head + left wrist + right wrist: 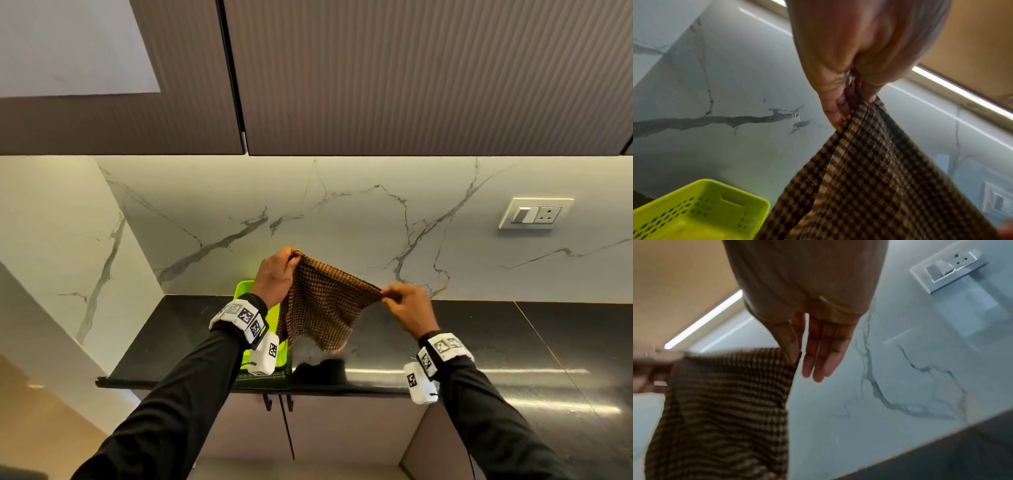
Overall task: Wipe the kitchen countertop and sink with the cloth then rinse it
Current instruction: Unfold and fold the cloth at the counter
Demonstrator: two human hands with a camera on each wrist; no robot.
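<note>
A: Hand pose, head view. Left hand [274,274] raised, fingers curled tight round one top corner of the brown-and-black checked woven cloth [320,305].

B: Confirmed from the left wrist view: fingers [835,110] bunch the cloth's corner. Right hand [409,306]?

A: Lower, to the right. Thumb and forefinger pinch the opposite corner; in the right wrist view the other fingers [818,356] lie straight, off the fabric.

B: Cloth position?

A: Stretched between both hands in the air, sloping down to the right, lower edge hanging free above the glossy black stone countertop [479,342].

B: Surface and room?

A: Lime-green perforated plastic basket [245,291] on the countertop, left of the cloth, near the far wall. White marble backsplash with grey veins [342,212] behind. White switch-and-socket plate [536,212] far right. Ribbed brown upper cabinets [411,75] overhead, cabinet doors [342,428] below the near edge.
</note>
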